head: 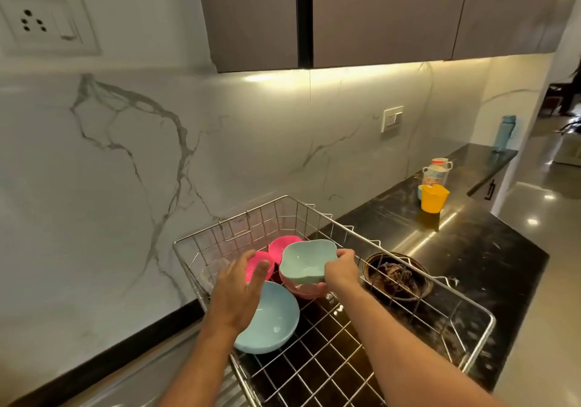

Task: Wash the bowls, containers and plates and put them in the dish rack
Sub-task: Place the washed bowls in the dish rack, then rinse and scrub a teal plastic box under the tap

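Note:
A wire dish rack [371, 243] stands on the black counter. My right hand [341, 268] grips the right rim of a mint green bowl [303, 260], holding it tilted over a pale pink bowl [301, 290] inside the rack. My left hand [242, 281] hovers with straight fingers above a light blue bowl [270, 321] that leans at the rack's left side. Two bright pink bowls [283, 245] sit at the rack's back, one partly hidden behind my left hand.
A dark round dish with a scrubber [396, 276] lies just right of the rack. Farther along the counter [478, 249] stand a yellow cup [434, 197], mugs [437, 169] and a blue bottle [504, 133]. A marble wall rises at left; the rack's front grid holds nothing.

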